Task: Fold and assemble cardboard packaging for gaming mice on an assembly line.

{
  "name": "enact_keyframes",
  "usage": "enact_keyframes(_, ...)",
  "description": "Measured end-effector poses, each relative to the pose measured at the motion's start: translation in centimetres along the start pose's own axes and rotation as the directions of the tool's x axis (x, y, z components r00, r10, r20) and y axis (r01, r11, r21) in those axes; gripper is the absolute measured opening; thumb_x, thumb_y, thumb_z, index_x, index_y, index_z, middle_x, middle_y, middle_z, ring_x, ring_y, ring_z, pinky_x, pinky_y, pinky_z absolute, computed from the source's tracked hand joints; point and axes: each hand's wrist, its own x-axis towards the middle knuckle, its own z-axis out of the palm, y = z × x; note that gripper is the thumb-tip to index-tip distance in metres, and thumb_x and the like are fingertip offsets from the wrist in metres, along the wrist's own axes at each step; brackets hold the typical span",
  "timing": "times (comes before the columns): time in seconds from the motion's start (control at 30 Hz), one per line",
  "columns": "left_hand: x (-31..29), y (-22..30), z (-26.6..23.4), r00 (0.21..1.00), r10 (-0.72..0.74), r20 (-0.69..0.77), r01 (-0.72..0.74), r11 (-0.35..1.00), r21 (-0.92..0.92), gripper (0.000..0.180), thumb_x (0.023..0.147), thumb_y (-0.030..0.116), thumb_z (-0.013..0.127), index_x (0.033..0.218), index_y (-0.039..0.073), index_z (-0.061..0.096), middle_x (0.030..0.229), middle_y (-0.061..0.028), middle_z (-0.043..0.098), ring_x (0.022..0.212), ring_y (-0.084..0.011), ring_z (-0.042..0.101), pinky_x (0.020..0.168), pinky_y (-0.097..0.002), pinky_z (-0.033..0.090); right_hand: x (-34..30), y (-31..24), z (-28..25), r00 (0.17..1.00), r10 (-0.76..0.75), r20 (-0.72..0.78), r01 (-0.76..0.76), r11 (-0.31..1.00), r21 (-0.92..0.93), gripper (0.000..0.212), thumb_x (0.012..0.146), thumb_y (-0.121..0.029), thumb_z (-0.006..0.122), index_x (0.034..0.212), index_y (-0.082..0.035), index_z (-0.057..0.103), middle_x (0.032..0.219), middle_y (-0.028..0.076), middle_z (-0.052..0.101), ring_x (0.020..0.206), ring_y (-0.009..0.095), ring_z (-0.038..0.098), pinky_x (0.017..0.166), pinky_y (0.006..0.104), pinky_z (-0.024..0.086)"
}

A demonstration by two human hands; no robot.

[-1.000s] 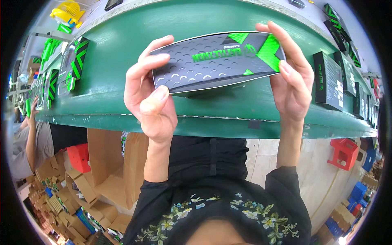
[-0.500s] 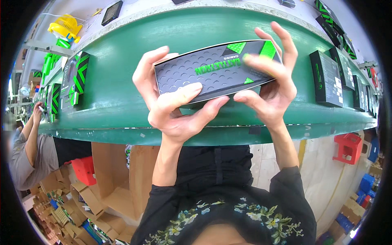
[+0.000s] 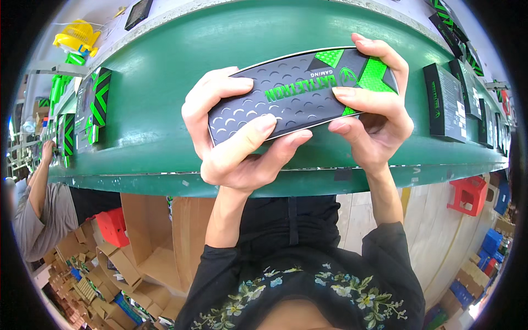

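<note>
Between my hands is a long, dark grey box (image 3: 300, 102) with a raised bump pattern and bright green shapes. It is held above the green bench, its patterned face toward me and its right end tilted up. My left hand (image 3: 236, 126) grips the left end, with a thumb on the face and another finger curled over the top edge. My right hand (image 3: 379, 104) wraps round the right end, with one digit lying across the green printing and fingers behind the upper corner. The underside of the box is hidden.
The green bench (image 3: 154, 121) runs across the view. Black and green boxes (image 3: 444, 102) stand on its right, more boxes (image 3: 99, 102) on its left. A yellow fan (image 3: 77, 37) is at the far left. A co-worker's arm (image 3: 41, 179), red stools (image 3: 468, 195) and cardboard cartons (image 3: 146, 234) surround it.
The box has tilted a little, its right end rising. A left finger has come over its top edge, and the right digit has settled on the face.
</note>
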Motion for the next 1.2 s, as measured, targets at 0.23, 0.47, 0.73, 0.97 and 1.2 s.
enact_keyframes(0.23,0.0,0.2,0.5,0.998,-0.051,-0.036,0.05,0.999,-0.019,0.042,0.068,0.021,0.088,0.1,0.015,0.061,0.113,-0.0182,0.055,0.103,-0.0352,0.057,0.086,-0.0469,0.052,0.0,-0.5,0.1,1.0,0.02,0.023,-0.019,0.998,-0.052,0.043,0.075,-0.022,0.08,0.11,-0.002,0.065,0.131,0.029,0.049,0.126,0.041,0.048,0.107,0.0485,0.038)
enact_keyframes(0.47,0.5,0.5,0.4,0.986,-0.162,0.033,0.161,0.987,0.018,0.034,0.081,0.021,0.075,0.103,0.003,0.057,0.117,-0.0227,0.054,0.108,-0.0344,0.056,0.095,-0.0438,0.046,-0.2,-0.6,-0.3,0.9,0.424,-0.099,-0.375,0.87,0.319,0.079,0.088,-0.035,0.068,0.145,0.007,0.032,0.141,0.027,0.045,0.126,0.03,0.051,0.105,0.0382,0.04)
enact_keyframes(0.73,1.3,0.8,2.2,0.951,-0.297,-0.086,0.302,0.951,0.063,0.064,0.097,0.026,0.052,0.146,-0.009,0.029,0.145,-0.0208,0.045,0.131,-0.0254,0.041,0.112,-0.037,0.026,0.3,0.2,0.9,0.927,0.3,-0.226,-0.288,0.954,0.087,0.062,0.102,-0.038,0.046,0.143,0.007,0.037,0.138,0.019,0.053,0.122,0.018,0.05,0.108,0.0322,0.032)
enact_keyframes(0.97,1.2,-0.5,0.1,0.974,-0.222,0.048,0.223,0.975,-0.005,0.055,0.101,0.017,0.036,0.146,-0.013,0.025,0.153,-0.0285,0.027,0.127,-0.0388,0.047,0.104,-0.0422,0.038,1.0,0.9,0.2,0.957,0.26,-0.131,-0.259,0.966,0.023,0.052,0.103,-0.031,0.046,0.144,0.001,0.042,0.135,0.017,0.056,0.129,0.023,0.047,0.112,0.0368,0.028)
enact_keyframes(1.2,0.5,-3.9,-12.9,0.88,-0.397,0.26,0.131,0.73,0.671,0.079,0.086,0.021,0.066,0.15,0.0,0.024,0.152,-0.0233,0.031,0.133,-0.0347,0.042,0.107,-0.0429,0.036,3.4,10.3,-14.8,0.794,0.607,0.034,-0.557,0.748,-0.361,0.046,0.103,-0.029,0.047,0.142,-0.005,0.047,0.135,0.011,0.058,0.126,0.018,0.051,0.108,0.0328,0.035)
